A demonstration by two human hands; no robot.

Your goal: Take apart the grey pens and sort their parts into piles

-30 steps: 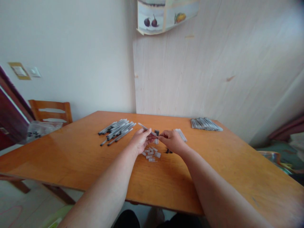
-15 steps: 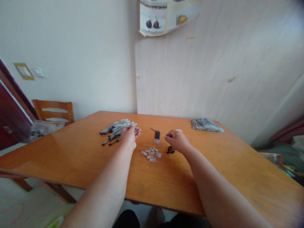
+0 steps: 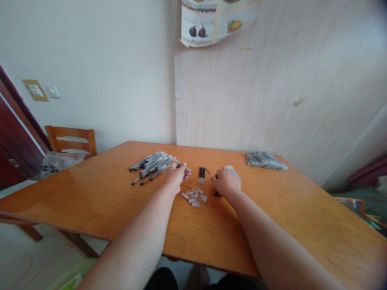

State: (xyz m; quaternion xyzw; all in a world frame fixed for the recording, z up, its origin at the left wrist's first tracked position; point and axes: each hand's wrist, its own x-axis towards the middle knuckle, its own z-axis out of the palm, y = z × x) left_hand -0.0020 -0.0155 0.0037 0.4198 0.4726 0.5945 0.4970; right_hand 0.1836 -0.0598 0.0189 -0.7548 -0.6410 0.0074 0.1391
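My left hand (image 3: pixel 175 175) is closed round a clear pen barrel (image 3: pixel 187 170) beside a loose pile of grey-white pens with black ends (image 3: pixel 152 164). My right hand (image 3: pixel 225 183) is pinched, and a thin dark pen refill (image 3: pixel 207 171) slants up and left from its fingertips. Just left of it lies a small row of refills (image 3: pixel 201 175), dark at the top and clear below. Several small clear plastic pieces (image 3: pixel 193 195) are scattered nearer me. Small black parts (image 3: pixel 217 194) lie partly hidden under my right hand, and clear pieces (image 3: pixel 231 170) show behind it.
A neat row of pens (image 3: pixel 265 160) lies at the back right of the wooden table (image 3: pixel 121 209). Behind the table's left side stands a wooden chair (image 3: pixel 71 135) with a plastic bag (image 3: pixel 62 163) holding dark pieces. A wall rises behind the table.
My left hand has moved right, away from the pen pile, with the barrel. My right hand has come lower over the black parts, and the refill now points more steeply away from me.
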